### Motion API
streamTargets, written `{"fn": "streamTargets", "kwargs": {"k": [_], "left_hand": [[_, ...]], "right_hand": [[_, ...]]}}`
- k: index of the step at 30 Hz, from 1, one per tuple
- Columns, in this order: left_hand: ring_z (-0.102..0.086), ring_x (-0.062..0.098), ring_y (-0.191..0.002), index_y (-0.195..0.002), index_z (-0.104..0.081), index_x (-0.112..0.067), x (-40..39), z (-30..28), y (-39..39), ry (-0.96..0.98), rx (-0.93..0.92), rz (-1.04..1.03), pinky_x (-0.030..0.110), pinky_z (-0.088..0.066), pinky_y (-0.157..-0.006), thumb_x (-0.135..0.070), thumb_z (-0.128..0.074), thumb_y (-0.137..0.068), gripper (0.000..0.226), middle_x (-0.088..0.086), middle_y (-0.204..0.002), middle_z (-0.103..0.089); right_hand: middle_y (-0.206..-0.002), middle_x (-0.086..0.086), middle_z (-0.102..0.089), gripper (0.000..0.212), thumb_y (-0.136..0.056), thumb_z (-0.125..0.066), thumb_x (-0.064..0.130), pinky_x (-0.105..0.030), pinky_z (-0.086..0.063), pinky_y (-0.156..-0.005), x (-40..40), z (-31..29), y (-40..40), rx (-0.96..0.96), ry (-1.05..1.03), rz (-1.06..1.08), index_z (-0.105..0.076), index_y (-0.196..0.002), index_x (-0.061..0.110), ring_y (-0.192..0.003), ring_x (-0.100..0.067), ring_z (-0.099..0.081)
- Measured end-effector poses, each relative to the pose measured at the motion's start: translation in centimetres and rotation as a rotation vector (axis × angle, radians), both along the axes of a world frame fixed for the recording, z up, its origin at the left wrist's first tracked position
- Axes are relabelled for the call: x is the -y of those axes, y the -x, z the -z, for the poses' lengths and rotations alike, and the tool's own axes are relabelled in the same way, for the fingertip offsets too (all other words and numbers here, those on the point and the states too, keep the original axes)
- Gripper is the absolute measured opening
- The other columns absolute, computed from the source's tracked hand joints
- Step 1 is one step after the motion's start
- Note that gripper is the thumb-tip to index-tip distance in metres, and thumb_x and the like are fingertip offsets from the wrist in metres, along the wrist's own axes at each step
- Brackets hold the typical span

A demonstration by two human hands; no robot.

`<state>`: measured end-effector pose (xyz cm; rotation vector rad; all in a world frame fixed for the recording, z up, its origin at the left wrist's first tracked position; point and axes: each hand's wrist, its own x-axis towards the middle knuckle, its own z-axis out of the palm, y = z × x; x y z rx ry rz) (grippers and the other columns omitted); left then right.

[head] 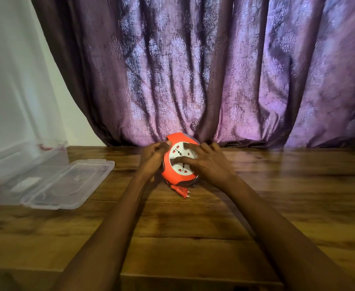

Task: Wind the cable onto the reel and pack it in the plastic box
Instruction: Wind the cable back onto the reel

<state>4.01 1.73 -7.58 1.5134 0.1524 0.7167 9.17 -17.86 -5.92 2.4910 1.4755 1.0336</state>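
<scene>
Reel tilted up on the table, far centre, plug lying just below it. Left hand grips the rim; right hand lies spread across the socket face. Cable looks nearly wound: steady the rim, tuck the plug, then carry to the open box at left.

No text can be read anywhere. The reel shows sockets only. The box label is blank.

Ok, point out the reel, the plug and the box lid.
reel (173,175): head view, orange front rim.
plug (179,189): head view, red body, under the reel.
box lid (71,183): head view, clear flat panel.
</scene>
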Motion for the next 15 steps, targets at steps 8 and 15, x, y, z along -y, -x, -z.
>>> {"fn": "streamTargets", "kwargs": {"k": [8, 15], "left_hand": [[-0.05, 0.022, -0.052, -0.085, -0.064, -0.005, 1.0, 0.0, 0.1, -0.12, 0.08, -0.025, 0.03, -0.04, -0.048, -0.052, -0.069, -0.082, 0.047, 0.019, -0.064, -0.056], [-0.062, 0.032, -0.073, -0.085, -0.077, -0.027, 1.2, 0.0, 0.2, -0.094, 0.078, 0.002, 0.06, -0.052, -0.067, -0.04, -0.069, -0.089, 0.015, 0.031, -0.084, -0.068]], "right_hand": [[-0.103, 0.001, -0.066, 0.06, -0.074, -0.069, 0.046, -0.044, -0.04, -0.082, -0.5, -0.2, 0.0, -0.023, -0.158, 0.109, -0.052, -0.131, 0.051, -0.095, -0.029, -0.056], [-0.106, 0.0, -0.067, 0.061, -0.071, -0.072, 0.047, -0.045, -0.038, -0.082, -0.2, 0.0, -0.1, -0.028, -0.242, 0.083, -0.054, -0.129, 0.052, -0.098, -0.029, -0.056]]}}
